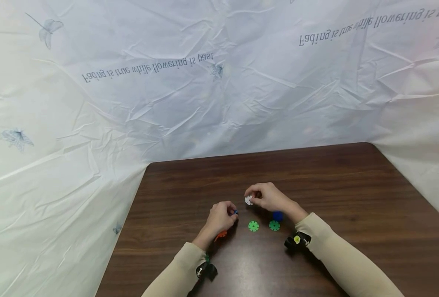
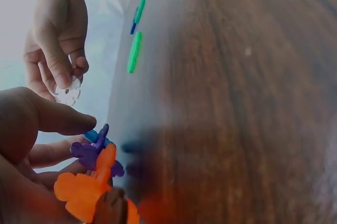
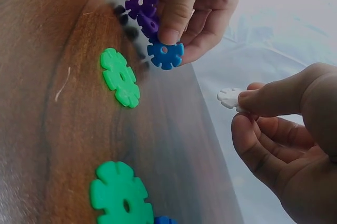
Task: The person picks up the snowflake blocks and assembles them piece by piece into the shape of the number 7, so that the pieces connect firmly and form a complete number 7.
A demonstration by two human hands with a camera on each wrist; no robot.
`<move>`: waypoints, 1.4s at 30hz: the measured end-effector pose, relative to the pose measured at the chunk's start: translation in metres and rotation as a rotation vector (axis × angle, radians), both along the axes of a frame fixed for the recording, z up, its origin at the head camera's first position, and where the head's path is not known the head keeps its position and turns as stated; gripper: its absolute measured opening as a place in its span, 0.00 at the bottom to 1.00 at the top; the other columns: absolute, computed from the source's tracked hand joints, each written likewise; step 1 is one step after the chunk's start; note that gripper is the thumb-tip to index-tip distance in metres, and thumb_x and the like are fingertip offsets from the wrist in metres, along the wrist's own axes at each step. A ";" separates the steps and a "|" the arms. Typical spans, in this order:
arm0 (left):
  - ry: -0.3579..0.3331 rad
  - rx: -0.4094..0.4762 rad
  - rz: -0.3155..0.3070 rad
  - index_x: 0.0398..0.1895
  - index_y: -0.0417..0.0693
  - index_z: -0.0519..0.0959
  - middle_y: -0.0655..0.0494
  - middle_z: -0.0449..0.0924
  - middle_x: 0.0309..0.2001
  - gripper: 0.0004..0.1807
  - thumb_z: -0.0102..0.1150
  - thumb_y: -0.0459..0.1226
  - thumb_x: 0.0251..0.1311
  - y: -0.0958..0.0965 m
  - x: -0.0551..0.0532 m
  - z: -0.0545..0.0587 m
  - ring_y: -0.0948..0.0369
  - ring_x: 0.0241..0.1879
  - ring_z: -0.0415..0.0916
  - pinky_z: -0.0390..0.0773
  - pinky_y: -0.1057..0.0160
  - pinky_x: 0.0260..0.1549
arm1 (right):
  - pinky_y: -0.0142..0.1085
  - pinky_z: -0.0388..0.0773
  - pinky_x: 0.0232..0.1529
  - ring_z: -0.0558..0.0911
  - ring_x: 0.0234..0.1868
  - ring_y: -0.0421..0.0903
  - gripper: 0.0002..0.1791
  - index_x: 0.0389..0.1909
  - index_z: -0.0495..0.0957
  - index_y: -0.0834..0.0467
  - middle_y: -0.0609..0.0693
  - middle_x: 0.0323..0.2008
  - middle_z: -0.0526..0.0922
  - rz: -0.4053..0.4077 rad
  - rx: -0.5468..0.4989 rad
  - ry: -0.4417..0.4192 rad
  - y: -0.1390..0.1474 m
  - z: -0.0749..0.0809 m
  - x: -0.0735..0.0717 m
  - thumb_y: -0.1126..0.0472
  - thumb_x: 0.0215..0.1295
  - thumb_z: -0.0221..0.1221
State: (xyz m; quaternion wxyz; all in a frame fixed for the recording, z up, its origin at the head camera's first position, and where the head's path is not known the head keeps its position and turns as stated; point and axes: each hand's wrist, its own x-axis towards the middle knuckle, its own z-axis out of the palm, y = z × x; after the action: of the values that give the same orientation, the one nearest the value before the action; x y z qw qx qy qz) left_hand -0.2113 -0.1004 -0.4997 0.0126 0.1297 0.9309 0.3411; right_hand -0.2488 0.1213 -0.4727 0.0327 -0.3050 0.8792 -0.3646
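Note:
My left hand [image 1: 219,218] pinches a light blue notched disc [image 3: 166,54] between thumb and fingers. It is the end of a chain of interlocked discs, with purple discs [image 3: 141,2] and an orange disc [image 2: 84,192] trailing back under the wrist. A brown piece [image 2: 113,208] shows at the near end of the chain in the left wrist view. Ahead and to the right, my right hand [image 1: 271,198] pinches a white notched disc [image 1: 248,200] by its edge. The white disc is held apart from the blue one, above the table.
A light green disc [image 1: 253,226] and a darker green disc [image 1: 274,225] lie on the wooden table [image 1: 353,198] between the forearms. A dark blue disc [image 1: 277,216] lies beside the darker green one, below the right wrist. A white printed sheet [image 1: 167,107] hangs behind the table.

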 end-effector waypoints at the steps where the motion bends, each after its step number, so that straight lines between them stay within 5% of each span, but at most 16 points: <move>1: 0.009 0.008 0.003 0.31 0.51 0.83 0.64 0.79 0.26 0.04 0.67 0.35 0.51 0.000 0.000 0.000 0.68 0.27 0.75 0.75 0.67 0.29 | 0.32 0.75 0.28 0.76 0.28 0.38 0.10 0.46 0.83 0.54 0.41 0.31 0.79 -0.002 -0.002 0.000 0.000 0.000 0.000 0.63 0.65 0.62; 20: 0.080 0.248 0.053 0.35 0.46 0.84 0.57 0.84 0.29 0.03 0.64 0.35 0.59 0.004 -0.004 0.016 0.66 0.28 0.78 0.80 0.67 0.30 | 0.33 0.77 0.31 0.78 0.30 0.37 0.10 0.46 0.83 0.52 0.42 0.31 0.81 0.023 -0.105 0.035 0.007 0.000 -0.001 0.64 0.64 0.63; 33: 0.052 0.359 0.101 0.34 0.44 0.84 0.53 0.85 0.31 0.04 0.66 0.34 0.57 0.003 -0.009 0.019 0.64 0.30 0.80 0.81 0.67 0.33 | 0.34 0.80 0.30 0.81 0.30 0.39 0.12 0.47 0.82 0.57 0.45 0.32 0.83 0.041 -0.233 0.074 0.002 -0.011 0.002 0.64 0.63 0.64; 42: 0.012 0.474 0.124 0.41 0.46 0.85 0.52 0.86 0.33 0.07 0.65 0.33 0.59 0.001 -0.013 0.022 0.62 0.33 0.83 0.83 0.64 0.35 | 0.33 0.78 0.30 0.81 0.31 0.39 0.07 0.40 0.82 0.50 0.41 0.31 0.82 -0.021 -0.270 0.160 -0.005 -0.013 0.000 0.62 0.62 0.65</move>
State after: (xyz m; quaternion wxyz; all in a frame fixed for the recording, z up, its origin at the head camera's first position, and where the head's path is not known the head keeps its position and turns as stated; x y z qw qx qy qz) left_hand -0.2240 -0.0996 -0.4779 -0.0448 0.0734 0.8310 0.5495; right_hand -0.2487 0.1166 -0.4861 -0.0825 -0.3256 0.8251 -0.4542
